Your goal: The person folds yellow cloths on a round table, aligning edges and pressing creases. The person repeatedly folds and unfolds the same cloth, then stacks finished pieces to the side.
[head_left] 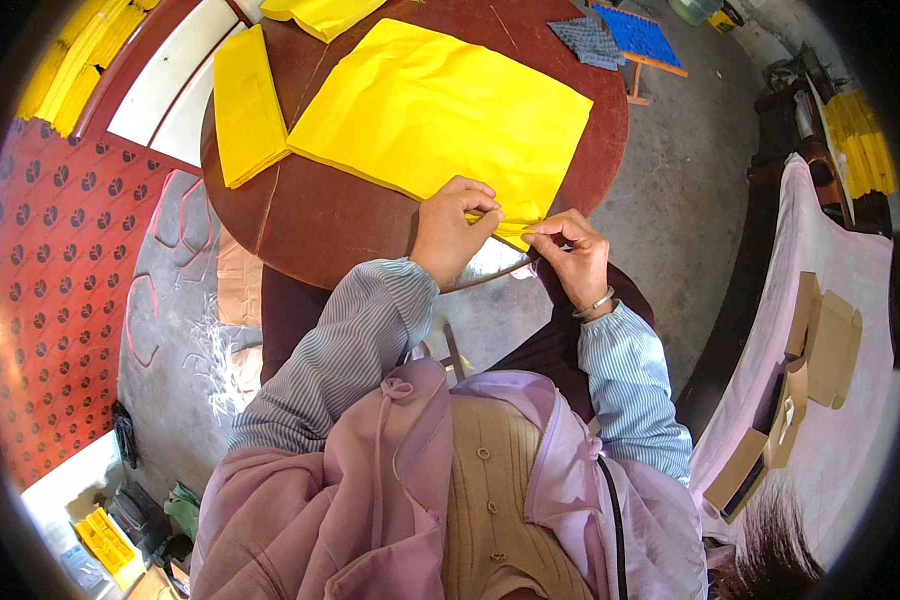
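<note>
A large yellow sheet [445, 110] is lying across the middle of the round brown surface [345, 220], one corner reaching the surface's near edge. There the left hand [452, 228] is pinching the sheet's border, and the right hand [573, 255] is pinching it just beside, at the corner. A folded yellow piece [247, 108] is lying along the surface's left edge, another yellow piece [325, 12] is resting at its far edge, and a blue-topped stool [642, 38] is standing beyond the far right edge
</note>
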`<state>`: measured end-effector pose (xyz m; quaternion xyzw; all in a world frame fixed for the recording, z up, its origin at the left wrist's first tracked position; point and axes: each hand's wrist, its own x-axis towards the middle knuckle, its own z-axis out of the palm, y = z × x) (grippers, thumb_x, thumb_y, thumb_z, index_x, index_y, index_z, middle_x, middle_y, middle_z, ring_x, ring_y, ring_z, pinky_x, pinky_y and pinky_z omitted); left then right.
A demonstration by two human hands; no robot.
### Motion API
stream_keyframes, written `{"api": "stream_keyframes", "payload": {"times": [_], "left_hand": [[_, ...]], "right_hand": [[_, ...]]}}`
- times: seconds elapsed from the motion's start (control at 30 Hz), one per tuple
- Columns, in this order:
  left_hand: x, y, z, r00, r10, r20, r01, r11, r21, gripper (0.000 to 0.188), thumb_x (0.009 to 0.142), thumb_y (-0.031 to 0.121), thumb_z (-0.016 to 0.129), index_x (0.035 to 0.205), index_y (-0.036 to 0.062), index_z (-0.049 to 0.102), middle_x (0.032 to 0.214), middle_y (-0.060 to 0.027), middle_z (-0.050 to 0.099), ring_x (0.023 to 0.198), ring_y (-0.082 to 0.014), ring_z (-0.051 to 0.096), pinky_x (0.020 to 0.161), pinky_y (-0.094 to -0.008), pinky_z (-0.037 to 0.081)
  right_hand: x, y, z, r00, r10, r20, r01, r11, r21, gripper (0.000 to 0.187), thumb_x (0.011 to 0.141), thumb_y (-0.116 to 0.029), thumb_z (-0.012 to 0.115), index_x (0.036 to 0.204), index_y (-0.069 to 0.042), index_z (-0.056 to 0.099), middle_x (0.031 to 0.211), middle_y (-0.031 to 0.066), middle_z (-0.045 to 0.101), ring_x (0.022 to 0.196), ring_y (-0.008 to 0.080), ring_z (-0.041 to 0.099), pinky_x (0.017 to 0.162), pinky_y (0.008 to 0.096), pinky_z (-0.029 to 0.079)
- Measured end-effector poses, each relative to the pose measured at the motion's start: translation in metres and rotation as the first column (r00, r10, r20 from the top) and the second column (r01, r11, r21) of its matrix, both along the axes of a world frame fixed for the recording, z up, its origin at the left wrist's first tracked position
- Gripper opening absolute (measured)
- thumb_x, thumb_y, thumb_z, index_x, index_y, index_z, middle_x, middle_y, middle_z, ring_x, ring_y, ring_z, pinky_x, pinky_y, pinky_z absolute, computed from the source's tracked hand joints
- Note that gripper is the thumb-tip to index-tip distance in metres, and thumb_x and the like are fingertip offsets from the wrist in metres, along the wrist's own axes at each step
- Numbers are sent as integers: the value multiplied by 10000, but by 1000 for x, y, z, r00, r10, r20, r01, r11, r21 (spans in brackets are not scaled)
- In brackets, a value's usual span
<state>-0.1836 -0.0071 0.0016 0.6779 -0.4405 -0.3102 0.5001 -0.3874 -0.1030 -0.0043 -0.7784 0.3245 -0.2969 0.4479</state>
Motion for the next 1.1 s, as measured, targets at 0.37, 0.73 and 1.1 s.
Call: {"api": "stream_keyframes", "payload": {"times": [0.37, 0.73, 1.1], "left_hand": [[2, 1, -1, 999, -29, 31, 29, 999, -18, 116, 908, 75, 772, 966, -24, 789, 1175, -140, 731, 1024, -269, 744, 943, -331, 593], [2, 1, -2, 999, -32, 24, 33, 999, -22, 123, 896, 80, 778, 966, -20, 793, 1169, -138, 730, 1023, -263, 742, 940, -335, 591], [2, 2, 0, 998, -46, 30, 46, 999, 9, 134, 915, 86, 768, 988, -25, 791, 1199, -139, 718, 1041, -265, 739, 961, -333, 591]], "right_hand": [[1, -2, -2, 1000, -12, -1, 12, 1000, 19, 122, 875, 1, 854, 985, -6, 803, 930, 41, 717, 841, 128, 675, 741, 271, 543], [3, -2, -5, 999, -31, 40, 31, 1000, -2, 121, 860, -11, 864, 965, -3, 803, 878, 41, 712, 766, 117, 666, 670, 272, 534], [4, -1, -6, 998, -53, 46, 52, 999, 15, 127, 852, -9, 868, 967, -4, 814, 857, 44, 715, 741, 110, 661, 650, 271, 538]]}}
